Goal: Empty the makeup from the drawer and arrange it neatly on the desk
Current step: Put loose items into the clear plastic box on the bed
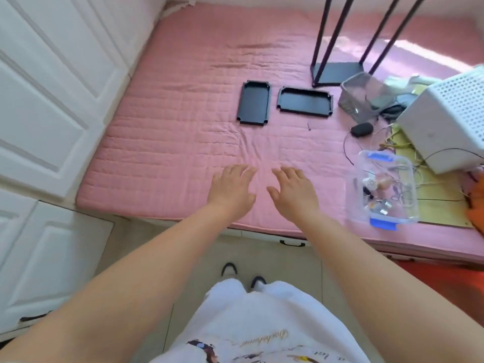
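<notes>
Pink bed pad (162,142), left hand (230,189) and right hand (293,191) hovering flat, fingers spread, holding nothing; I'd smooth wrinkles outward before laying makeup down.

There is one view only, from a camera worn on the person's head. It looks forward and steeply down, over the white shirt (262,323) and both outstretched forearms, onto the near edge of a pink mattress (183,127). The wide lens bends the white cupboard doors (47,113) at the left. The mattress's near half sits close; its far edge lies near the frame's top.
</notes>
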